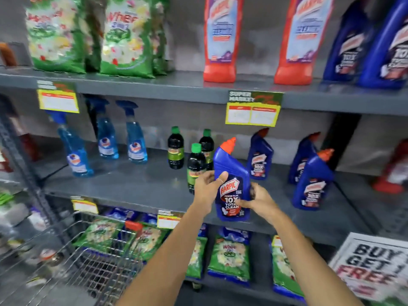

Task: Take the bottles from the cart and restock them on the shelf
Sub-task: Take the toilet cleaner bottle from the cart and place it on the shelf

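A blue Harpic bottle with an orange cap stands upright at the front edge of the grey middle shelf. Both hands grip it. My left hand wraps its left side, thumb across the label. My right hand holds its lower right side. More blue Harpic bottles stand to the right on the same shelf, one further back. The wire cart sits at the lower left.
Three dark bottles with green caps stand just left of the held bottle. Blue spray bottles line the shelf's left part. Red and blue Harpic bottles and green detergent bags fill the upper shelf. A "Buy 1 Get 1 Free" sign hangs lower right.
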A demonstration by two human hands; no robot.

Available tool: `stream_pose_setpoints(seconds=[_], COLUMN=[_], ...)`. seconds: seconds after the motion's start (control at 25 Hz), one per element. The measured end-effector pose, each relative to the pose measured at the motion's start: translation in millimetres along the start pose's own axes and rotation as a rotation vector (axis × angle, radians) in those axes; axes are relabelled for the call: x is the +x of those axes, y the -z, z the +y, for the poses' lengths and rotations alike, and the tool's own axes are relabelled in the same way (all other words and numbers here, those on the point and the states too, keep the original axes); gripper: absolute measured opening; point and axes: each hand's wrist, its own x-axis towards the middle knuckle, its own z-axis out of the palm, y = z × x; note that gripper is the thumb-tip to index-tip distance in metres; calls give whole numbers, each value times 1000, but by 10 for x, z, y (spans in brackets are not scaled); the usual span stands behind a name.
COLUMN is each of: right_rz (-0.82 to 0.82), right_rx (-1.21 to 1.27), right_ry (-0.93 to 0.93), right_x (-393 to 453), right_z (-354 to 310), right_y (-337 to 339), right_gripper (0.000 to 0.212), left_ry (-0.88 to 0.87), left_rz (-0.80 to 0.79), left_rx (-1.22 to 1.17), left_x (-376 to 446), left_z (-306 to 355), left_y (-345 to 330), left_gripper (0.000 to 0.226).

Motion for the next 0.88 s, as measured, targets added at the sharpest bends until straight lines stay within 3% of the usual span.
stream_pose_setpoints(seconds=[0.08, 0.2, 0.32, 0.68, 0.88], right_rz=[85, 163, 210, 285, 584], right_rx=[-7, -3, 0, -7, -248], right_ry=[-16, -36, -64, -83, -61], right_x=[122, 315, 509, 683, 394], right_z=[141, 328, 542, 805, 744], right_y=[203, 419, 566, 642, 357], right_gripper=[45, 50, 51, 59, 53], left_ry=[-13, -33, -23, 11, 51], left_rz=[-72, -129, -159, -171, -77], left_rx=[49, 102, 158, 132, 112], left_x=[179, 444, 656, 844, 715], left_z=[-110, -266, -428, -612, -502], left_y=[-261, -547, -750, -920, -707], left_gripper=[4, 16, 6, 25, 35])
